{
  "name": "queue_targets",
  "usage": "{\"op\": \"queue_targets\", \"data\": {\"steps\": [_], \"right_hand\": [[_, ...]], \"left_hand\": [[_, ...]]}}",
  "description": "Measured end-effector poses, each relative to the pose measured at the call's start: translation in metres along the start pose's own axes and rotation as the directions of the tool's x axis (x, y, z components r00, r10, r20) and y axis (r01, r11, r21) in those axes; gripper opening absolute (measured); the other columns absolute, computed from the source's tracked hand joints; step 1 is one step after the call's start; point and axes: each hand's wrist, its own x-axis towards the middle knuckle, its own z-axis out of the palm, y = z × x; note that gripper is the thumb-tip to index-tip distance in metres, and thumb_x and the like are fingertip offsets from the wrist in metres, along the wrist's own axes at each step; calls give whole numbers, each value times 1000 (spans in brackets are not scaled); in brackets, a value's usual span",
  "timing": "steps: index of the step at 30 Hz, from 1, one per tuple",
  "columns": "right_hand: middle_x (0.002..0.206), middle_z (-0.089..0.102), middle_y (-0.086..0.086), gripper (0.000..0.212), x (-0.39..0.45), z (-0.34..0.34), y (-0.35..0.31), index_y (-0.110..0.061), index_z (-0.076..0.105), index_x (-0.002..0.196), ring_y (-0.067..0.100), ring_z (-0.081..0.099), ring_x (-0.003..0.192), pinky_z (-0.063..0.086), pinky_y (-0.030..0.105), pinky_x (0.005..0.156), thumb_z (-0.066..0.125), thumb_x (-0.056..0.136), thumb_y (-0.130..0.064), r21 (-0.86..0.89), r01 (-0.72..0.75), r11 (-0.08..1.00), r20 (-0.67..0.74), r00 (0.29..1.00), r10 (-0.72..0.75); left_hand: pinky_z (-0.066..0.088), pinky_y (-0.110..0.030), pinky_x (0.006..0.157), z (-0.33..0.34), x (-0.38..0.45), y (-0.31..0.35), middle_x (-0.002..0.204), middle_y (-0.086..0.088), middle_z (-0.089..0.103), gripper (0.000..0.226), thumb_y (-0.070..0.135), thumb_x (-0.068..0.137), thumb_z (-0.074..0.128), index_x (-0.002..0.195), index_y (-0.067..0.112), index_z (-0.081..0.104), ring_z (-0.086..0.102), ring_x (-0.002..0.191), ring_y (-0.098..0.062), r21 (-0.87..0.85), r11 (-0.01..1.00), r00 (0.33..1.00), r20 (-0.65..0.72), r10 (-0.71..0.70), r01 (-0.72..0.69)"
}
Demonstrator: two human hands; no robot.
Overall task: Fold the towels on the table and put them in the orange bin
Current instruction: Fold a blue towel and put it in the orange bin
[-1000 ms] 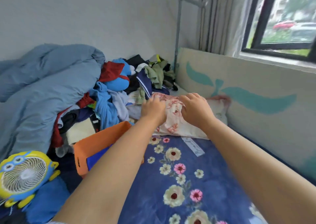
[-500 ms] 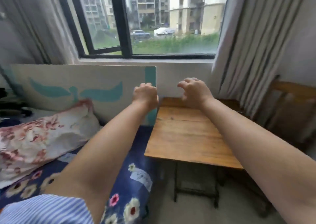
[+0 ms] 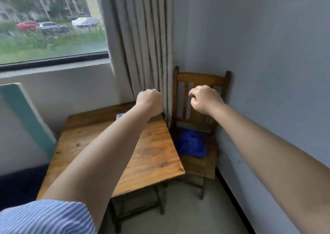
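- Reaching forward, both bare arms were stretched out over a wooden table (image 3: pixel 151 155) that stood below a window (image 3: pixel 51 23).
- Left hand (image 3: pixel 149 100): fingers were curled into a fist, grasping nothing, raised above the table's far edge.
- Right hand (image 3: pixel 205 98): fingers were curled under the palm, grasping nothing, raised in front of the back of a wooden chair (image 3: pixel 201 80).
- Towel (image 3: pixel 192 143): a crumpled blue cloth lay on the chair seat, just beside the table's right edge and below the right hand, apart from both hands.
- A small blue-and-white item (image 3: pixel 120 116) lay at the table's far side, partly hidden by the left forearm; what it was could not be told.
- No container showed in this view.
- A grey curtain (image 3: pixel 139 42) hung between window and chair; a white and teal board (image 3: pixel 23 115) leaned at the left; a striped sleeve (image 3: pixel 44 217) covered the left upper arm.
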Motion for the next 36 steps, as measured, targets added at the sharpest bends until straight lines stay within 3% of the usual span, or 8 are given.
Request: {"op": "queue_targets", "data": {"steps": [11,19,22,29,31,33,36], "right_hand": [[122,58,12,36,57,136,149,-9,58,119,30,48,116,42,34,92,39,88,-7,68,-225,972,188,960,209],[120,60,11,33,108,250,205,-9,59,117,28,50,113,42,32,88,43,89,-11,32,-371,928,354,873,336],[120,61,8,31,120,302,226,-11,60,117,26,51,112,44,33,89,44,91,-16,-5,-391,920,420,834,357],[124,59,7,35,118,410,246,-11,55,123,25,48,117,42,36,94,46,92,-25,-52,-400,915,578,735,355],[125,58,8,36,118,440,253,-11,54,124,26,46,119,42,36,94,47,92,-27,-68,-406,911,585,724,366],[128,55,7,42,118,467,261,-13,49,128,26,43,122,40,35,96,49,91,-33,-110,-404,908,591,708,387],[135,49,6,60,117,507,271,-17,37,137,28,38,125,39,36,96,53,86,-45,-145,-430,891,599,679,425]], "left_hand": [[40,-33,65,144,152,64,109,-11,60,28,18,93,38,107,9,61,57,99,-30,-75,990,946,297,133,-116],[40,-36,75,275,227,61,123,-11,54,32,19,95,35,121,10,52,50,113,-30,-83,976,820,531,214,-201],[45,-37,78,330,244,69,117,-11,57,30,21,95,37,117,10,56,54,107,-30,-156,983,792,585,173,-100],[40,-30,60,430,259,96,93,-8,60,29,32,95,40,97,9,56,54,79,-23,-309,929,752,657,53,205],[39,-30,58,454,265,106,94,-9,60,34,36,95,41,100,6,55,56,82,-25,-319,903,736,677,4,288],[40,-30,59,477,271,116,98,-11,60,41,43,94,40,106,5,53,58,87,-26,-321,864,690,722,-43,389],[39,-28,57,512,274,130,86,-7,54,45,46,93,41,104,5,53,55,79,-23,-327,763,611,784,-111,558]]}}
